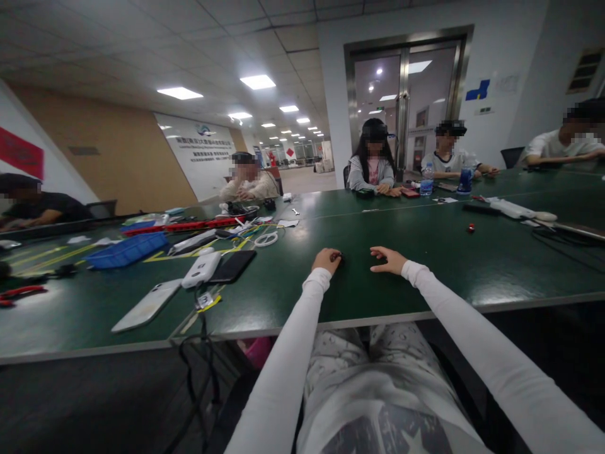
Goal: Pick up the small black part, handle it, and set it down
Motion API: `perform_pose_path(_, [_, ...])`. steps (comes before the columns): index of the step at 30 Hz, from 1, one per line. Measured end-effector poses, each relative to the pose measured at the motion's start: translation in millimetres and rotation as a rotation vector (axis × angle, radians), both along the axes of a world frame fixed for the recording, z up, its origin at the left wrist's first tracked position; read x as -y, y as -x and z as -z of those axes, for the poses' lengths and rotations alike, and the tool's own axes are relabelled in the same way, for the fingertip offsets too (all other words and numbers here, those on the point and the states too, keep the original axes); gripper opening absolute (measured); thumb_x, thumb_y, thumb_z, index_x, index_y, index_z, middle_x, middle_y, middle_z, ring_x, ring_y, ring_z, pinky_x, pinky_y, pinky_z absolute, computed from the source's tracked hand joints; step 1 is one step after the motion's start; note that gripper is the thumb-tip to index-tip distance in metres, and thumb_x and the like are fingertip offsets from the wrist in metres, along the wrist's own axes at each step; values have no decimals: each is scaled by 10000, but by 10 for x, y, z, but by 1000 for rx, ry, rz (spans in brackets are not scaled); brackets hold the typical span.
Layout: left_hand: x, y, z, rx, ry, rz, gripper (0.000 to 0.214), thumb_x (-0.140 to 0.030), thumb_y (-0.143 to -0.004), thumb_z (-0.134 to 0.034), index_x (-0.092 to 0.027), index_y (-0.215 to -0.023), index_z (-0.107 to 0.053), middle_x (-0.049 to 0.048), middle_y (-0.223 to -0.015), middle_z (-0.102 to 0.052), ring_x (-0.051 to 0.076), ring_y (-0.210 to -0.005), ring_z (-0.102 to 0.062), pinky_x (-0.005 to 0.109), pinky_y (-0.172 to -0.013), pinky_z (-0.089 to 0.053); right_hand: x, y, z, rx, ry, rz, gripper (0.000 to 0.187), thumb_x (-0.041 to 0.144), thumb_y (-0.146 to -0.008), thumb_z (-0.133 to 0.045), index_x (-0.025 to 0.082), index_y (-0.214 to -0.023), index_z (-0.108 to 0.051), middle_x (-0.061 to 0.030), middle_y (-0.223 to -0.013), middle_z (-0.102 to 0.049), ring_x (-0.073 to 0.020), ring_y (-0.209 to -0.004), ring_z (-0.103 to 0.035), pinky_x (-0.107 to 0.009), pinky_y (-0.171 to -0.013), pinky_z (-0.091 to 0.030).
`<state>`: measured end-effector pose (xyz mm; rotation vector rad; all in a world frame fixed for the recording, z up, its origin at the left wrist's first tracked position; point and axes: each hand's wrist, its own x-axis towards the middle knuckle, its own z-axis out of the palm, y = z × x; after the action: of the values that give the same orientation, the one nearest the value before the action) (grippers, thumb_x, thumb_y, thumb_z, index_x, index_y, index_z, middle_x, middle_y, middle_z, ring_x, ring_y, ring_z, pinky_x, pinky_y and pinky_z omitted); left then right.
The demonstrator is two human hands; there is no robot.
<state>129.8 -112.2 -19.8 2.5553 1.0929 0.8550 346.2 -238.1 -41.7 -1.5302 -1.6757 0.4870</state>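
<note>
My left hand (326, 260) rests low over the green tabletop (359, 296), its fingers curled round a small dark object (343, 257). Most of that object is hidden by the fingers, and its kind cannot be made out. To the right, apart from it, my right hand (388, 260) hovers with thumb and fingers spread and nothing between them. Farther off on the right lies a small red thing (471, 228), too small to name.
At left are a white phone (149, 306), a white power bank (201, 268), a black phone (232, 267), a blue tray (126, 250) and a coiled white cable (266, 239). Bottles (426, 180) and a white power strip (517, 209) stand or lie right. Several people sit around the table.
</note>
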Motion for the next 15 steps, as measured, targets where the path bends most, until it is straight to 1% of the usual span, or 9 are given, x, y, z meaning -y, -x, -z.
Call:
perform_pose_path(2, [141, -237, 37, 35, 3, 112, 213, -239, -680, -537, -188, -874, -609, 49, -853, -561, 120, -732, -529, 251, -724, -433, 7, 14, -22, 22, -5, -3, 721, 372, -543, -680, 202, -1175, -379, -93, -1110, -506, -193, -934, -508, -370, -809, -408])
perform_pose_path(4, [264, -425, 63, 54, 8, 198, 213, -229, -672, -544, -193, -872, -608, 47, -840, -560, 118, -725, -526, 254, -721, -434, 7, 25, -37, 34, -7, 2, 751, 364, -520, -693, 203, -1180, -374, -95, -1124, -499, -196, -931, -514, -371, -813, -406])
perform_pose_path(7, [385, -597, 81, 63, 12, 268, 223, -218, -656, -559, -203, -873, -609, 40, -824, -561, 119, -729, -525, 262, -729, -434, 5, 34, -55, 48, -14, 9, 774, 356, -490, -708, 195, -1174, -384, -92, -1114, -508, -204, -945, -517, -372, -831, -397])
perform_pose_path(10, [422, -651, 86, 72, 17, 283, 226, -215, -646, -567, -208, -868, -610, 40, -822, -561, 120, -735, -526, 265, -732, -434, 11, 42, -73, 52, -15, 14, 755, 353, -478, -713, 183, -1151, -415, -91, -1079, -529, -212, -961, -512, -370, -847, -385])
perform_pose_path(15, [396, -635, 92, 82, 27, 280, 214, -228, -640, -577, -208, -850, -609, 34, -815, -563, 117, -728, -526, 261, -722, -437, 38, 59, -113, 64, 3, 30, 676, 351, -480, -714, 192, -1091, -476, -74, -1007, -560, -214, -936, -517, -371, -822, -392])
